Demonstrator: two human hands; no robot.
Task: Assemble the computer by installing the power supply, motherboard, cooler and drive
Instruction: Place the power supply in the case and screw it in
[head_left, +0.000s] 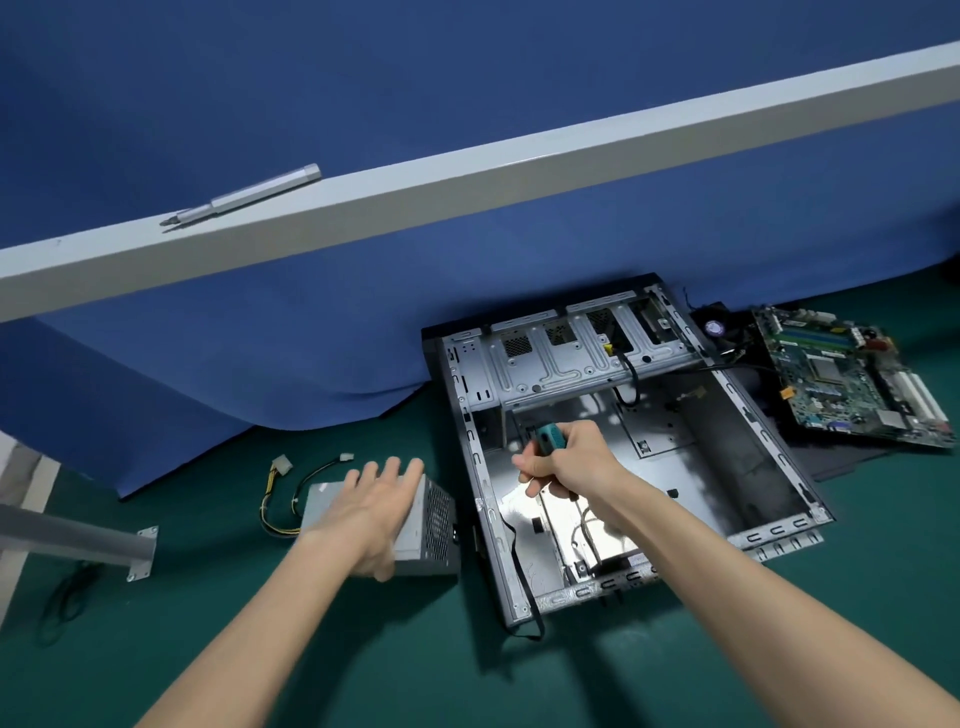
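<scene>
1. Your left hand (376, 512) is spread flat, fingers straight, over the power supply (434, 525), gripping nothing.
2. The power supply sits on the green floor (311, 649) just left of the open case (727, 447).
3. Your right hand (566, 460) curls round a teal screwdriver (549, 436) above the case.
4. The motherboard (852, 379) lies right of the case.

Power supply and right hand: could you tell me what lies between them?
Head view: a thin strip of green floor, then the case's left wall.
</scene>
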